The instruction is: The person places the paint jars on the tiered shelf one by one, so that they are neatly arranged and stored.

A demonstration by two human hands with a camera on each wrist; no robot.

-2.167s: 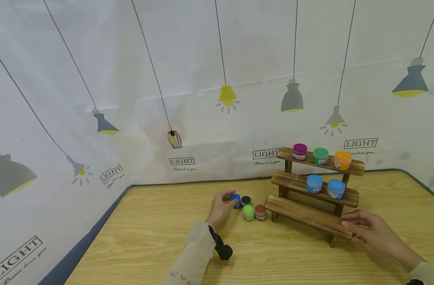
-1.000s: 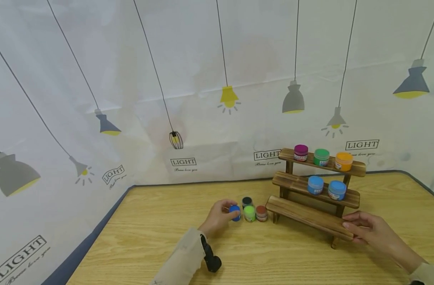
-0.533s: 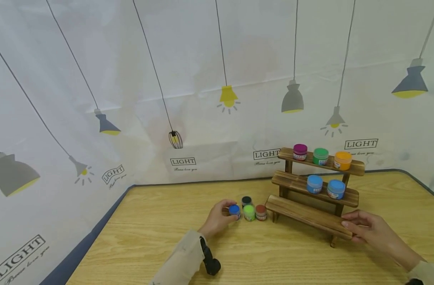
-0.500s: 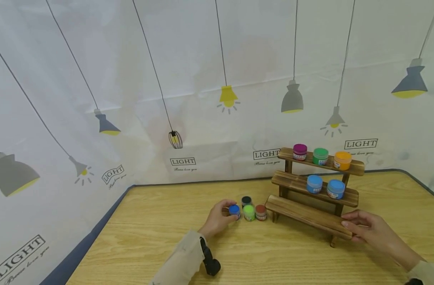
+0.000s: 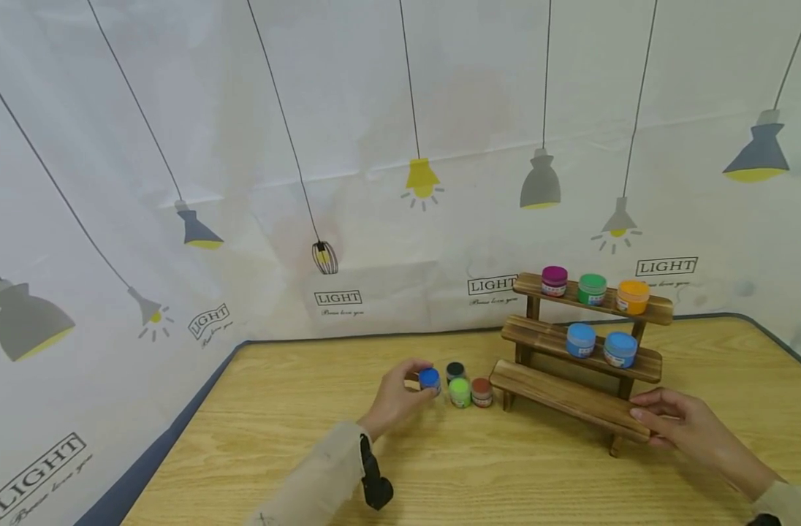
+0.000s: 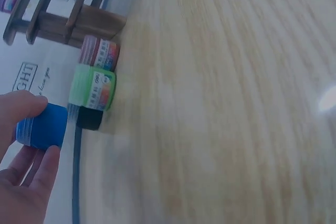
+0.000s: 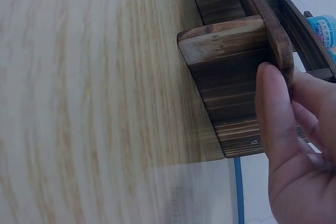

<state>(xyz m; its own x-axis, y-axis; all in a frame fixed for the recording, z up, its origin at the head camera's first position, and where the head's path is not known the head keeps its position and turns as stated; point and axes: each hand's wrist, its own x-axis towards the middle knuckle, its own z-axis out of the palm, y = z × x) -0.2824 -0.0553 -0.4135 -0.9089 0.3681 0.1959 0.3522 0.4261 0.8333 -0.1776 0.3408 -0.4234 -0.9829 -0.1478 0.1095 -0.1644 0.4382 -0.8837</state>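
My left hand [image 5: 395, 400] pinches a small blue paint jar [image 5: 430, 380] between thumb and fingers. In the left wrist view that blue jar [image 6: 48, 127] appears held above the table. Just right of it stand a black jar [image 5: 455, 372], a light green jar [image 5: 460, 394] and a brown jar [image 5: 482, 394], close together. My right hand [image 5: 686, 425] grips the right end of the lowest step of a three-tier wooden stand [image 5: 558, 394]. In the right wrist view, the thumb lies along the front of that step; the other fingers are partly hidden behind it.
On the top step sit a purple jar [image 5: 554, 281], a green jar [image 5: 592, 290] and an orange jar [image 5: 634, 297]. Two light blue jars [image 5: 581, 340] occupy the middle step. A lamp-print backdrop [image 5: 374, 219] rises behind the wooden table [image 5: 295, 409].
The blue jar has left its place beside the black jar, come nearer and left, and now sits slightly higher in my left hand. My right hand keeps its hold on the stand.
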